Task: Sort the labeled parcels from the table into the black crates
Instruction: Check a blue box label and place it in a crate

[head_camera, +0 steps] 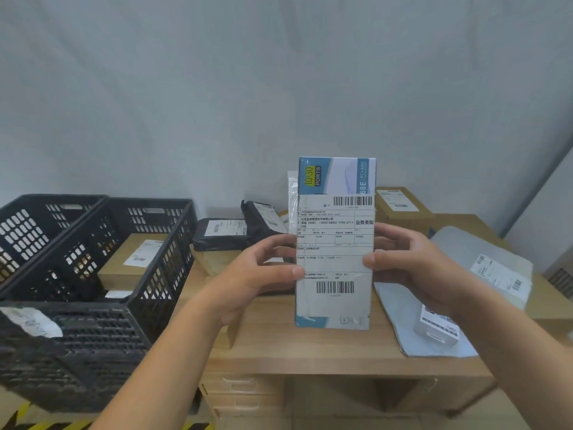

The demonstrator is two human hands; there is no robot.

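Blue-and-white carton parcel [335, 243] stands upright in the air above the middle of the worktop [310, 346], label facing the camera. The left hand [263, 268] and right hand [412, 268] are clamped on its two long edges, thumbs on the label. The step probably calls for holding it square until the label is read, then carrying it left and lowering it flat into the matching one of the black crates [167, 256]. One crate holds a cardboard box [133, 262]. The worktop is pale wood over drawers [242, 386], with black bagged parcels [223, 234] far, a grey mailer [490, 268] right and a plain grey wall [279, 88] behind.

Grey wall [279, 72] behind; wooden drawer unit [242, 391] low centre; yellow-black hazard tape [21, 411] on floor, bottom left.
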